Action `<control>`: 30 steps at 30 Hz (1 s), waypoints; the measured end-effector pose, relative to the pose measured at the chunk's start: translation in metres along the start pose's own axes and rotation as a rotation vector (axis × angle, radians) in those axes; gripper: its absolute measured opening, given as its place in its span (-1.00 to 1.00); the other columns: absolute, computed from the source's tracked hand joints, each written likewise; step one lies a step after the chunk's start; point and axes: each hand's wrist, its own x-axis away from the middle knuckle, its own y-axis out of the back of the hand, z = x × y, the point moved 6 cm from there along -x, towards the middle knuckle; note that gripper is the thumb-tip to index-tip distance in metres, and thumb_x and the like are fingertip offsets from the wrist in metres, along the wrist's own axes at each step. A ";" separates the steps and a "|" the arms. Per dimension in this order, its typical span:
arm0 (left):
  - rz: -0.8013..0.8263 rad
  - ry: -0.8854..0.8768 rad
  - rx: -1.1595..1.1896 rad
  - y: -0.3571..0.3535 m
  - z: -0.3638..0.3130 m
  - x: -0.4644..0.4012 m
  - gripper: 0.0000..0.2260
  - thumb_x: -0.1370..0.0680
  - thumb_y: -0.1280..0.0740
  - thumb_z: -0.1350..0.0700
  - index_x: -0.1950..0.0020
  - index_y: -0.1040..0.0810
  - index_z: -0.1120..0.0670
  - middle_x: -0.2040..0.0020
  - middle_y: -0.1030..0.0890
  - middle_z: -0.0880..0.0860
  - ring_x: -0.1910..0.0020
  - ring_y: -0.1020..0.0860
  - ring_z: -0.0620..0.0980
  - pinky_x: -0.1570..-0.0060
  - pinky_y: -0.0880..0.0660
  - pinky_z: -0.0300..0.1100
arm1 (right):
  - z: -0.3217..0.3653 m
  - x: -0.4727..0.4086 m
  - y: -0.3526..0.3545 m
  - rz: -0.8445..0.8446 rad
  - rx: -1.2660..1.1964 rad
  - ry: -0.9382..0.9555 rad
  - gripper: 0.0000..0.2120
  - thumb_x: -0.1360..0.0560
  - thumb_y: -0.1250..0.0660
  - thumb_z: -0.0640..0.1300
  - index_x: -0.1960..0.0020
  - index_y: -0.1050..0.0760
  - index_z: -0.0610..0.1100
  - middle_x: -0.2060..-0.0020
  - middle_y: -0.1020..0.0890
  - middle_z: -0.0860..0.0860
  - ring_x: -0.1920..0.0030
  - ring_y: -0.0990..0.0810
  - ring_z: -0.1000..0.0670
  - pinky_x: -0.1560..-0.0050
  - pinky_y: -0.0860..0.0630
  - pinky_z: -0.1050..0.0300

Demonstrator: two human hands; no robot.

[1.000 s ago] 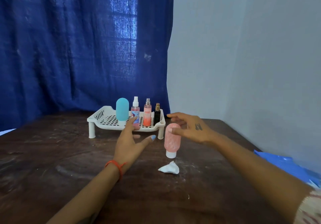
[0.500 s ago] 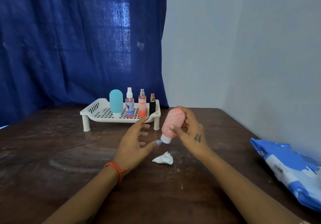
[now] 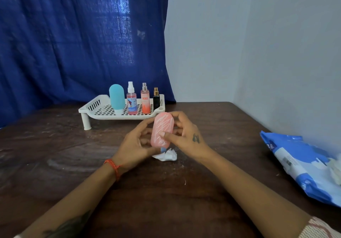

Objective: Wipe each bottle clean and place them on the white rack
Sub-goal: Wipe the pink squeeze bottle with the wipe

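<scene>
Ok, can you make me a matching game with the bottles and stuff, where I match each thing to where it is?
Things:
1. pink bottle
2. teal bottle
3. crumpled wipe
4. blue wipes pack

Places:
A. standing on the white rack
B. table's right side, by the wall
C. held in both hands
D. lying on the table under the hands

Pairs: 1-C, 2-A, 3-D, 4-B

Curtain [image 3: 73, 40]: dark blue, hanging behind the table.
Wall [image 3: 258, 44]: pale grey-blue, right of the curtain.
Table [image 3: 166, 200]: dark brown wood.
Packet [image 3: 302, 165]: blue and white, on the table's right edge.
</scene>
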 end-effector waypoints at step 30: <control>-0.065 0.091 0.100 0.008 0.006 -0.003 -0.26 -0.29 -0.53 0.24 -0.25 -0.25 -0.30 -0.24 -0.46 0.00 -0.17 -0.52 0.01 0.09 -0.60 -0.20 | 0.009 0.000 0.037 -0.305 0.179 -0.065 -0.86 -0.46 -0.38 -0.23 0.02 -0.61 -0.06 0.16 -0.57 0.13 0.13 -0.51 0.17 0.31 -0.40 0.46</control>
